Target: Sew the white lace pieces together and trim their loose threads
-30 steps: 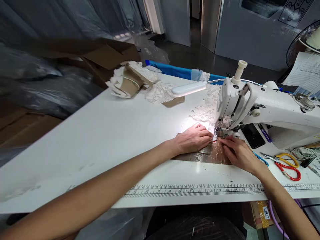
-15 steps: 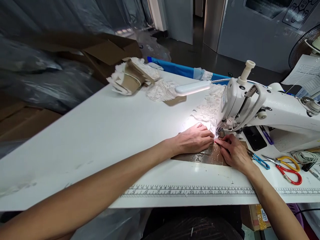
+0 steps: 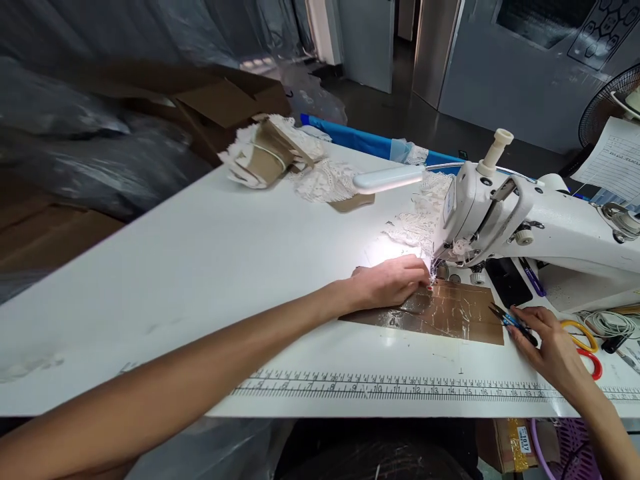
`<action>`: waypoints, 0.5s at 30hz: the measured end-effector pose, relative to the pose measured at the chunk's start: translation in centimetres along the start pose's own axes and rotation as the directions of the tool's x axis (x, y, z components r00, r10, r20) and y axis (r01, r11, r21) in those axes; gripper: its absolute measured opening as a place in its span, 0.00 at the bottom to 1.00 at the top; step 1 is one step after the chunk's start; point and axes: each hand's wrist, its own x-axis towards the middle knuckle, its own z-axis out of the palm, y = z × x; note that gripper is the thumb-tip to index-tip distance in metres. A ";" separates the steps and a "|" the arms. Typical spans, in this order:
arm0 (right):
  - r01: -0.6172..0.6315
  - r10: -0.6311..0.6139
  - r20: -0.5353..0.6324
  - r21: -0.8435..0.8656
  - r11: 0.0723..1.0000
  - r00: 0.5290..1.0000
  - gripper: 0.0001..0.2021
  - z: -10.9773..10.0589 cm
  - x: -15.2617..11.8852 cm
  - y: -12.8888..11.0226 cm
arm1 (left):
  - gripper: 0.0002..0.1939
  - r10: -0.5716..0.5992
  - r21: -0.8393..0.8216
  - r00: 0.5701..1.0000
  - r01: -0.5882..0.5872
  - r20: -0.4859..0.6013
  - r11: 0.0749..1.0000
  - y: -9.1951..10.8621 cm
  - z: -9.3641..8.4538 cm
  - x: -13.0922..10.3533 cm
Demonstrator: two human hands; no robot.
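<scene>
My left hand [image 3: 397, 280] lies beside the needle area of the white sewing machine [image 3: 463, 207], fingers curled together on the near end of the white lace [image 3: 413, 227]. Its fingertips are partly hidden. Underneath is a brown sheet [image 3: 460, 313] with a shiny, tape-like surface. To the right, my right hand [image 3: 547, 340] has its thumb and forefinger around the blue thread snips [image 3: 517, 325], whose blades point left over the sheet's right edge.
Scissors with yellow and red handles [image 3: 593, 363] lie partly behind my right hand. A black phone [image 3: 509, 281] sits under the machine arm. A lace bundle [image 3: 267, 153] rests at the back. A printed ruler [image 3: 400, 389] runs along the front edge.
My right hand has left the brown sheet by the needle and moved right to the thread snips, uncovering the sheet's right part. My left hand stays by the needle. The view has shifted slightly.
</scene>
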 end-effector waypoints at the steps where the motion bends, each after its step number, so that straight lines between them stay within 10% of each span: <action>1: 0.029 -0.031 -0.044 -0.031 0.999 0.999 0.20 0.5 -0.2 0.0 | 0.11 -0.036 -0.035 0.999 0.035 -0.034 0.999 0.1 0.1 0.1; 8: 0.091 -0.093 -0.164 -0.016 0.996 0.982 0.11 1.3 0.7 -1.3 | 0.04 -0.354 -0.268 0.935 0.334 -0.029 0.904 0.0 0.1 1.1; 15: -0.129 0.117 0.056 0.374 0.918 0.992 0.06 3.1 4.3 -5.9 | 0.08 -0.382 -0.489 0.923 0.348 0.032 0.800 -0.3 -0.2 1.0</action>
